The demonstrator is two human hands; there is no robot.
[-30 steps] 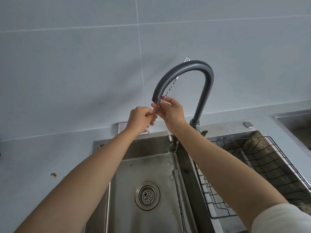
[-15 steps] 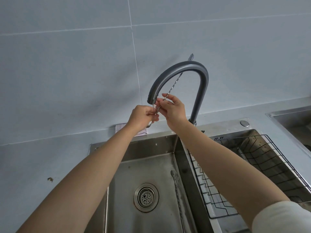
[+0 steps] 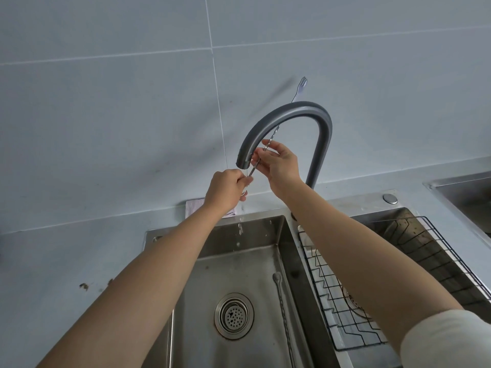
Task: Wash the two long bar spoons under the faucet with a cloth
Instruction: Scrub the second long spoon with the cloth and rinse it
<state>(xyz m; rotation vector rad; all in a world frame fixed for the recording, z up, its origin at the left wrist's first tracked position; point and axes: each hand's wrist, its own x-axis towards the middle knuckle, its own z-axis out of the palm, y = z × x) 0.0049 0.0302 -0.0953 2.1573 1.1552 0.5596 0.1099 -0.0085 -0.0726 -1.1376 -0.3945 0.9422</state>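
One long twisted bar spoon slants up behind the grey arched faucet, its small fork end showing above the arch. My left hand grips the spoon's lower end right under the spout, where water runs over it and drips into the sink. My right hand pinches the stem a little higher. The second bar spoon lies flat in the left basin by the divider. A pale folded cloth rests on the counter behind the sink, partly hidden by my left wrist.
The steel left basin has a round drain strainer. The right basin holds a black wire rack. Grey counter spreads to the left with a few brown specks. Another sink's corner shows at far right.
The view has shifted slightly. My hands stay on the spoon under the spout; the left hand sits a bit lower and further from the right, and water is dripping into the basin again.
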